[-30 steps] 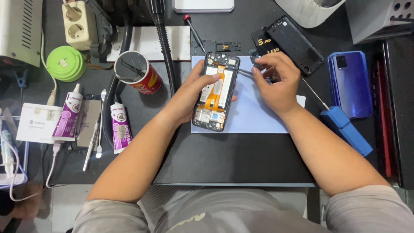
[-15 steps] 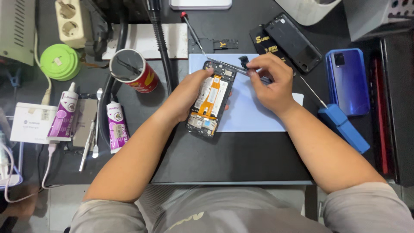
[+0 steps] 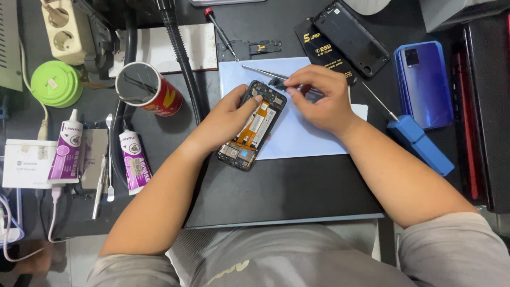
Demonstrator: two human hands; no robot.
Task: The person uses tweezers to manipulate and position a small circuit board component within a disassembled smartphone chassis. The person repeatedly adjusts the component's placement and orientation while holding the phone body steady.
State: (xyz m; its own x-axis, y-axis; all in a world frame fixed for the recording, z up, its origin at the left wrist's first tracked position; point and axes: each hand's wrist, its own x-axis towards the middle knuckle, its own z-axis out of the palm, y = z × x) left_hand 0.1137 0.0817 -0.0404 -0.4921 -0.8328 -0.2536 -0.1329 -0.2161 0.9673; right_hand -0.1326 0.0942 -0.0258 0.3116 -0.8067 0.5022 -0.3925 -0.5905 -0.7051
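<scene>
Dark bench (image 3: pixel 297 194) carries pale blue mat (image 3: pixel 308 139), perhaps two glue tubes (image 3: pixel 133 162).

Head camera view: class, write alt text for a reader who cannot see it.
The left hand steadies an opened phone on a pale blue mat, while the right hand works tweezers at its top end. Glue tubes, a red can and a blue screwdriver lie around.

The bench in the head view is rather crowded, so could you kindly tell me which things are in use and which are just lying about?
In use:
- opened phone, steadied by the left hand
- tweezers, gripped by the right hand
- pale blue mat underneath

Lying about:
- blue phone
- black back cover
- blue-handled screwdriver
- red can
- two glue tubes
- green round container
</scene>
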